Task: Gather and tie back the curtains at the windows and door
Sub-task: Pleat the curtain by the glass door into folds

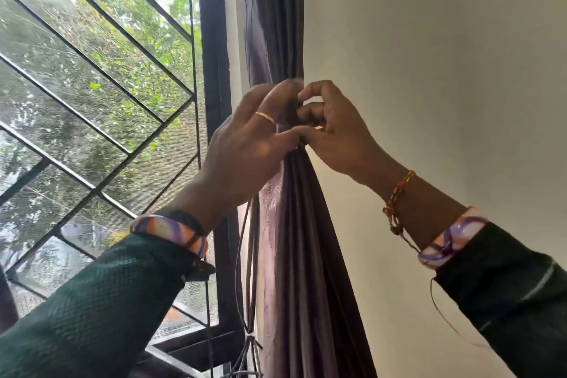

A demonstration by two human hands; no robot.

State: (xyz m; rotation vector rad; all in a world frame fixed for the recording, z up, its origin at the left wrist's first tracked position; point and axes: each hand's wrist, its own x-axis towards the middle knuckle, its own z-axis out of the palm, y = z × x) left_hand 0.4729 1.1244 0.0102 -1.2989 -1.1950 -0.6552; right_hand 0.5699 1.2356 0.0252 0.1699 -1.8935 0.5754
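Observation:
A dark purple-brown curtain [276, 24] hangs bunched at the right edge of the window, cinched narrow at hand height and fanning out below. My left hand [248, 144] holds the gathered fabric from the left, fingers curled around it and a ring on one finger. My right hand [334, 132] meets it from the right, with its fingertips pinching at the cinched spot. The tie itself is hidden between the fingers. A thin dark cord [250, 255] dangles below my left hand along the curtain's edge.
The window [101, 101] has a dark frame [214, 70], a diagonal metal grille and mesh, with green trees outside. A plain cream wall [445, 70] fills the right side. Loose wires [245, 359] hang near the sill.

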